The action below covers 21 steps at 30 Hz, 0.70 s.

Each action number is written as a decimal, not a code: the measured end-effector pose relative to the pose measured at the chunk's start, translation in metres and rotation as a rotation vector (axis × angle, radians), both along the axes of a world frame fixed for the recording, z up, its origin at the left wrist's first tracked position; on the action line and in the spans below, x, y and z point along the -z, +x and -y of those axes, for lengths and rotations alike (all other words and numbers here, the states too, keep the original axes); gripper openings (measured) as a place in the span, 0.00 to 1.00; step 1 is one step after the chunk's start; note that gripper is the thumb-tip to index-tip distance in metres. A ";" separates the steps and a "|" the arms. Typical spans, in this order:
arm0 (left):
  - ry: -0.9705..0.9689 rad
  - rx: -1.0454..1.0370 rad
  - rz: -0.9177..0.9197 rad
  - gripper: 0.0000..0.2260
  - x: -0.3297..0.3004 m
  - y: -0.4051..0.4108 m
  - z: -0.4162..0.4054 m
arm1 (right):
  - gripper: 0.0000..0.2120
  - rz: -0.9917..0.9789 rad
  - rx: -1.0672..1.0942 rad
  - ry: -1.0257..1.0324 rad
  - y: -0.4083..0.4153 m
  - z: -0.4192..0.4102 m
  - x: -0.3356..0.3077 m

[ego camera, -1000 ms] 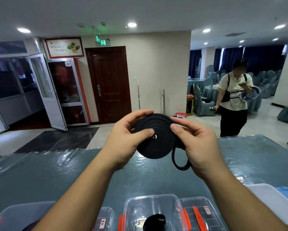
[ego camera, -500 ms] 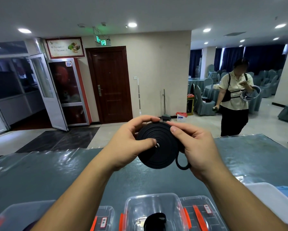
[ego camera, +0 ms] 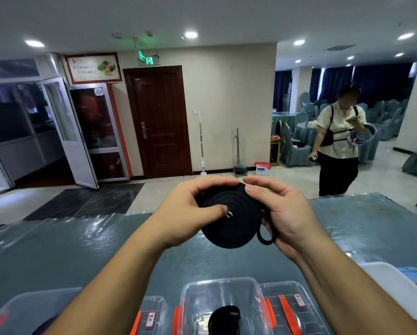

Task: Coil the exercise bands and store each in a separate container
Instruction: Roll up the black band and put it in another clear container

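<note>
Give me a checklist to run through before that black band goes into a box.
1. Coil wound flat and tight: ok, the black band shows as a neat spiral disc.
2. Loose tail tucked in: not ok, a small loop hangs out at the coil's lower right, by the right hand.
3. Both hands holding the coil: ok, the left hand has its thumb pressed near the centre and the right hand grips the edge.
4. Middle clear container free: not ok, a dark band already lies in it.
5. Another container free: cannot tell, the left container is partly hidden by the forearm.
6. Lid of target box off: cannot tell.
</note>
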State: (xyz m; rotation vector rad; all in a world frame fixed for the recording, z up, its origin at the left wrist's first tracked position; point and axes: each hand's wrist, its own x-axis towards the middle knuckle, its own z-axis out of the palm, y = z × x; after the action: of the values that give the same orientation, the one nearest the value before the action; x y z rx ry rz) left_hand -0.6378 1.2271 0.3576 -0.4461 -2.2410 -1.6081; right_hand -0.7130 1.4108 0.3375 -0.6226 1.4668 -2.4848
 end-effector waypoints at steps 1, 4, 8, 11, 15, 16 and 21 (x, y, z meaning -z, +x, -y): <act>0.012 0.000 0.012 0.23 0.000 0.000 0.001 | 0.07 -0.041 0.026 0.036 0.000 -0.001 0.001; 0.021 -0.024 0.014 0.23 0.001 0.001 0.004 | 0.12 -0.190 0.066 0.135 0.003 -0.005 0.003; 0.052 -0.034 0.011 0.24 0.004 0.000 0.003 | 0.16 -0.214 0.057 0.123 0.005 -0.007 0.003; 0.039 -0.016 0.043 0.29 0.002 0.000 0.002 | 0.16 -0.214 0.077 0.114 0.004 -0.006 0.004; 0.060 -0.043 0.032 0.25 -0.001 -0.001 0.003 | 0.13 -0.209 0.096 0.100 0.002 -0.006 0.006; 0.099 -0.066 0.017 0.25 0.001 -0.001 0.003 | 0.13 -0.198 0.093 0.090 0.002 -0.006 0.007; 0.192 -0.087 0.072 0.24 0.010 -0.004 0.006 | 0.14 -0.162 0.085 0.074 0.000 -0.006 0.011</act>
State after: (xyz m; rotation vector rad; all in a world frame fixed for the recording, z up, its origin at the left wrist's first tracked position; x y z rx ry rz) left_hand -0.6421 1.2211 0.3472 -0.2408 -2.0983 -1.7972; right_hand -0.7130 1.4165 0.3267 -0.7795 1.6680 -2.4793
